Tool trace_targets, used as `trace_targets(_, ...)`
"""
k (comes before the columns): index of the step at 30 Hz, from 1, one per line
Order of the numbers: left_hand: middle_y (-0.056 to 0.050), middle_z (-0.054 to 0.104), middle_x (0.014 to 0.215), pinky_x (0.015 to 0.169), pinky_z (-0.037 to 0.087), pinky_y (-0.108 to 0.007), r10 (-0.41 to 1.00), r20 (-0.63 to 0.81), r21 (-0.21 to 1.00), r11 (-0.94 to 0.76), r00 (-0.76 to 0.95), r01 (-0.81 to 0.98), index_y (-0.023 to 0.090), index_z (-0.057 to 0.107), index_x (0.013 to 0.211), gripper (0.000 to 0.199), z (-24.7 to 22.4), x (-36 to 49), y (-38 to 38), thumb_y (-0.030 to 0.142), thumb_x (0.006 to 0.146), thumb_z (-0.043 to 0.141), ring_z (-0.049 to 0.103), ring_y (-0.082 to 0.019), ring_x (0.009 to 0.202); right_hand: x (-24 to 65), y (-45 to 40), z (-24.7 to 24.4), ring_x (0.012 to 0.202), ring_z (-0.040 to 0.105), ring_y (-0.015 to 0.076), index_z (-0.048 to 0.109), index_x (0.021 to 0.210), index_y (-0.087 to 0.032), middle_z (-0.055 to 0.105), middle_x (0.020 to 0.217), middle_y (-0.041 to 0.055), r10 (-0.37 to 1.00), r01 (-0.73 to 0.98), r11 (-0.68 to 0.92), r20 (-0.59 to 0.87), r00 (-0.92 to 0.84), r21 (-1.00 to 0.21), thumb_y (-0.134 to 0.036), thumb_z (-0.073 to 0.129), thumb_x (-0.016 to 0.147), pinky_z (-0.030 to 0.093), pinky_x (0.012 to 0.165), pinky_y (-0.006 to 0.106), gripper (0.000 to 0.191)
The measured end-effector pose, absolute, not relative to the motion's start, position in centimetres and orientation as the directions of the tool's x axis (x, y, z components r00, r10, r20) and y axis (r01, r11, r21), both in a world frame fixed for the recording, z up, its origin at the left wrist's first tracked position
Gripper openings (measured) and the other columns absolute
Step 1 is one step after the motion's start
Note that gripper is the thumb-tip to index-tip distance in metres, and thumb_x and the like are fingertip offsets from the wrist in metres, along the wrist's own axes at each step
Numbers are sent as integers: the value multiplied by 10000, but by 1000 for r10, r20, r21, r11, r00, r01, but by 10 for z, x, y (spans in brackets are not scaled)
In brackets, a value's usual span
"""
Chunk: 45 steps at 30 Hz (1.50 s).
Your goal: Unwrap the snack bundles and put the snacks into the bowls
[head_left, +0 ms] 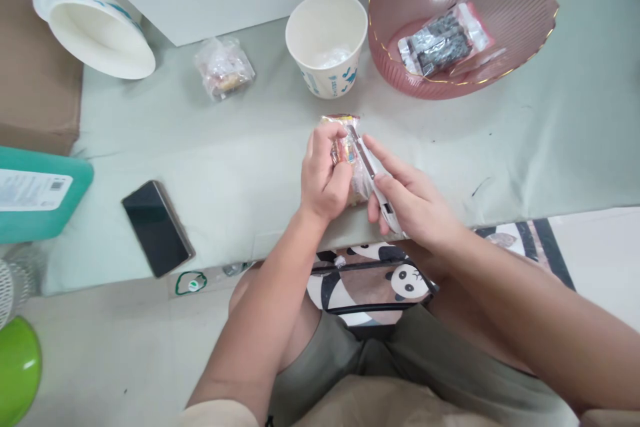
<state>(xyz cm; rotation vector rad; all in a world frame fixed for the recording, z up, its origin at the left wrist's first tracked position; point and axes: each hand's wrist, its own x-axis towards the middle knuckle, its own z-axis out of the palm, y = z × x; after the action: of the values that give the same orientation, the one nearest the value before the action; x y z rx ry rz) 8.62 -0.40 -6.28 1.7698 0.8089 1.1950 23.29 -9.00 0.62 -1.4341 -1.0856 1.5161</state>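
My left hand (324,173) is closed on a clear plastic snack packet (345,150) with red and yellow print, near the table's front edge. In my right hand (415,197) is a white utility knife (383,197), its handle pinched between thumb and fingers. The knife's metal front end lies against the packet, beside my left fingertips. My left fingers cover part of the packet, so I cannot tell whether the plastic is cut. Just beyond my hands stands a white paper cup (325,33) with blue print and some clear plastic inside.
A pink ribbed bowl (525,13) holding a dark-coloured packet (445,40) is at the back right. Another clear packet (225,67) lies back left, near a tilted paper cup (103,40). A phone (157,227) and a teal container (75,180) are at left.
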Motion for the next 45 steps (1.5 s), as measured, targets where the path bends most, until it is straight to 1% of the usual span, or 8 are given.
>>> trace_targets(4, -66, 596, 1173, 1043, 455, -490, 839, 432, 878, -475, 332, 59, 294, 521, 1182, 278, -61, 82, -2, 414, 933, 558, 568, -279, 1101, 231, -94, 7, 377, 549, 120, 345, 1659, -275, 604, 540, -71, 941, 55, -332, -335, -40, -942, -301, 427, 1013, 465, 416, 234, 652)
trace_targets(8, -62, 586, 1158, 1050, 459, -492, 831, 462, 866, -498, 311, 43, 296, 527, 1178, 285, -58, 82, -1, 463, 949, 561, 573, -280, 1117, 229, -97, 5, 394, 571, 121, 351, 1655, -296, 611, 548, -74, 950, 129, -305, -311, -27, -944, -281, 426, 1010, 482, 432, 233, 650)
trace_targets(14, -76, 583, 1248, 1032, 497, -489, 889, 389, 912, -408, 244, 34, 303, 502, 1194, 331, -56, 85, -2, 518, 953, 574, 587, -294, 1181, 226, -100, 0, 460, 635, 127, 360, 1651, -316, 706, 655, -58, 961, 254, -253, -272, -43, -934, -265, 413, 1017, 554, 513, 261, 639)
trace_targets(22, -53, 576, 1145, 931, 500, -432, 885, 435, 896, -444, 167, 22, 291, 488, 1136, 340, -51, 80, 5, 555, 938, 569, 586, -233, 973, 224, -101, 2, 479, 620, 123, 387, 1645, -232, 720, 647, -50, 978, 455, -139, -194, -77, -879, -250, 433, 996, 571, 612, 268, 651)
trace_targets(29, -28, 499, 1008, 890, 486, -386, 875, 473, 881, -473, 102, -24, 279, 494, 1085, 269, -44, 77, 6, 448, 904, 598, 533, -201, 903, 219, -104, 5, 496, 630, 146, 370, 1651, -192, 738, 673, -24, 974, 484, -98, -183, -132, -870, -256, 404, 988, 560, 622, 297, 667)
trace_targets(33, -29, 474, 1013, 868, 479, -359, 903, 429, 903, -429, 11, 2, 275, 463, 1063, 291, -43, 73, 12, 449, 868, 591, 503, -189, 879, 218, -105, 6, 487, 623, 156, 359, 1656, -185, 745, 684, -14, 970, 524, -66, -178, -168, -849, -262, 386, 989, 547, 618, 311, 671)
trace_targets(40, -26, 473, 975, 805, 492, -344, 902, 424, 905, -424, -76, 19, 285, 432, 1056, 323, -43, 66, 25, 529, 888, 560, 550, -188, 853, 217, -111, 4, 476, 611, 159, 366, 1652, -206, 758, 691, -9, 958, 563, 7, -157, -241, -826, -268, 394, 1000, 510, 591, 298, 656)
trace_targets(45, -24, 526, 977, 774, 510, -343, 931, 333, 933, -348, -149, -91, 303, 410, 1113, 324, -43, 53, 34, 505, 904, 552, 600, -188, 856, 223, -114, 8, 503, 615, 166, 393, 1617, -150, 719, 647, -20, 943, 621, 48, -170, -286, -782, -292, 389, 998, 465, 580, 287, 634)
